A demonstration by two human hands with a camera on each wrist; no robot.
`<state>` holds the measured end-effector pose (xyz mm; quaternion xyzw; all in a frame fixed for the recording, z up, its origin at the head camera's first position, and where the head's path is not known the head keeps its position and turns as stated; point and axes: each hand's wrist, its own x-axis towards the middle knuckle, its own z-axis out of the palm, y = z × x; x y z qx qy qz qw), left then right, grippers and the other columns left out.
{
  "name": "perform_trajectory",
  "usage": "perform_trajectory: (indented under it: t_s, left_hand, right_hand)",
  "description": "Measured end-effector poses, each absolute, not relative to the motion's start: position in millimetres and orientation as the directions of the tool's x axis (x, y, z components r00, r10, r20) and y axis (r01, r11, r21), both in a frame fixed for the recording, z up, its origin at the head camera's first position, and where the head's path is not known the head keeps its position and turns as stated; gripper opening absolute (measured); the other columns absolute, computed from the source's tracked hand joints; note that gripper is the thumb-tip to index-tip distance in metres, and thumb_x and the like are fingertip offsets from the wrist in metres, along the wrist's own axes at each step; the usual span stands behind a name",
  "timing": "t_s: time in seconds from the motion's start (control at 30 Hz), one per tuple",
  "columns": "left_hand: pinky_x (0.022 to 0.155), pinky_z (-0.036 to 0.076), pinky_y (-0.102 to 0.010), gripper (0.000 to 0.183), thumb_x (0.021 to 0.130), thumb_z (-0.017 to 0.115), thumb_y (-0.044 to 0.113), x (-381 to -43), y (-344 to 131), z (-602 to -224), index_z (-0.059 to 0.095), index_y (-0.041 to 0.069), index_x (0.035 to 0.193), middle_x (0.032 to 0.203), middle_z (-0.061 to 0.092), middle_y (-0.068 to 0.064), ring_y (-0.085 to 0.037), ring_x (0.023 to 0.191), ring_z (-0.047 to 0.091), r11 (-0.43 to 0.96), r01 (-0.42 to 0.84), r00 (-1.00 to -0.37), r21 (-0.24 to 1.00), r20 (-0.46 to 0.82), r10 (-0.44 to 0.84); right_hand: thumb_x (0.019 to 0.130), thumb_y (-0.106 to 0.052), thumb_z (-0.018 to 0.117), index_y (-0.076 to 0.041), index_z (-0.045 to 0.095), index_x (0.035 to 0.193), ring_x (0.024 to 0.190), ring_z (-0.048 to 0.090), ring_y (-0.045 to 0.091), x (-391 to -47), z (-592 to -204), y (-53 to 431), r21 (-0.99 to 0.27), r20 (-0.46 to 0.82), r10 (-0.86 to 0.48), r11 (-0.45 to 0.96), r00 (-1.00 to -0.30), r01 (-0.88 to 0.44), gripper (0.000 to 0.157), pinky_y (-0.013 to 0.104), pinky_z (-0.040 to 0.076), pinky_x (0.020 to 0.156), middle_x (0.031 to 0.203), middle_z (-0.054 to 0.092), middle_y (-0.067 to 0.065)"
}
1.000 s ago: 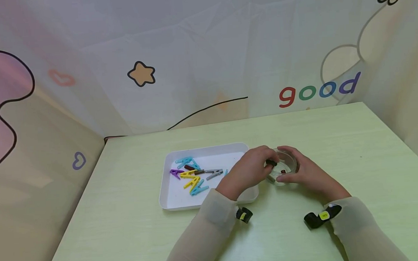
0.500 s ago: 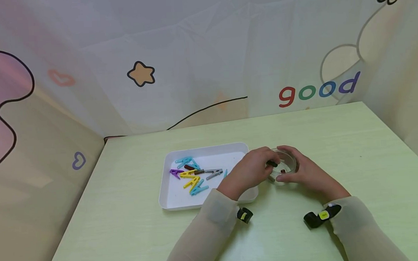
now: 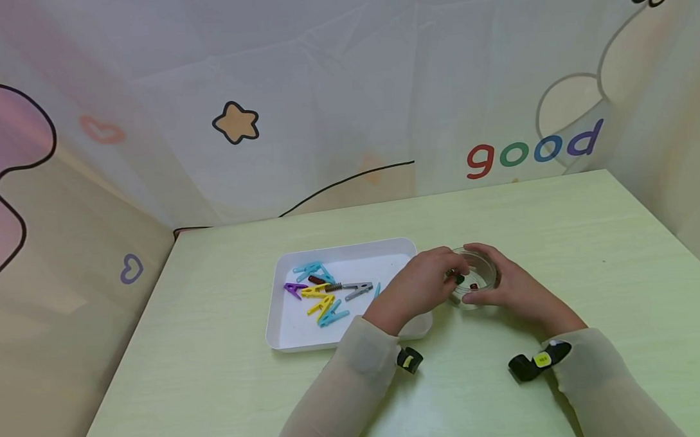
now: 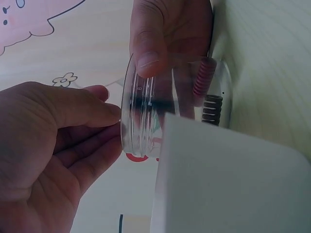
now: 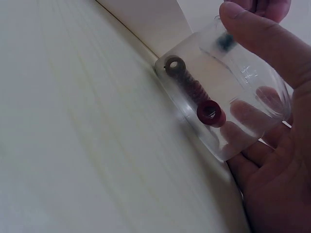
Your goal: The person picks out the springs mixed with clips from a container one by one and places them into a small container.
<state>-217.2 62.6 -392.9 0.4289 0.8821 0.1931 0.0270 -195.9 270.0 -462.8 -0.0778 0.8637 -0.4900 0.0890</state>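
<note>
My right hand (image 3: 505, 280) grips a clear round jar (image 5: 252, 73) from its right side, thumb on the near wall and fingers round the far side. Over the jar's mouth is my left hand (image 3: 424, 280), with thumb and fingertips at the rim. Just beyond those fingertips, inside the jar, is a small dark green spring (image 5: 226, 42), blurred and apart from the fingers. At the bottom of the jar lie a red spring (image 4: 204, 76) and a dark brown coil spring (image 4: 212, 109).
Left of the jar stands a white tray (image 3: 284, 330) on the pale table (image 3: 188, 378). It holds teal, yellow, purple and grey clips (image 3: 358, 289), with a dark red spring (image 3: 316, 280) and a dark brown spring (image 3: 333, 287) among them. The left forearm crosses the tray's near right corner.
The dark green spring, pinched in the left fingertips earlier, has come away and dropped lower inside the jar. Both hands and the jar have stayed almost in place.
</note>
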Motion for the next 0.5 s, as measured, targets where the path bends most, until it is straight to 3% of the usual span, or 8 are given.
perform_trajectory:
  t_s: [0.5]
  left_hand:
    - [0.082, 0.045, -0.014, 0.019, 0.094, 0.058, 0.009, -217.2, 61.8, -392.6, 0.071, 0.014, 0.107, 0.102, 0.066, 0.005, -0.008, 0.094, 0.059, 0.567, 0.744, -0.636, 0.354, 0.111, 0.764]
  right_hand:
    - [0.075, -0.040, 0.081, -0.024, 0.023, 0.151, 0.140, 0.031, 0.037, -195.4, -462.3, 268.7, -0.866, -0.071, -0.227, 0.498, -0.971, -0.053, 0.097, 0.065, 0.026, 0.110, 0.152, 0.036, 0.012]
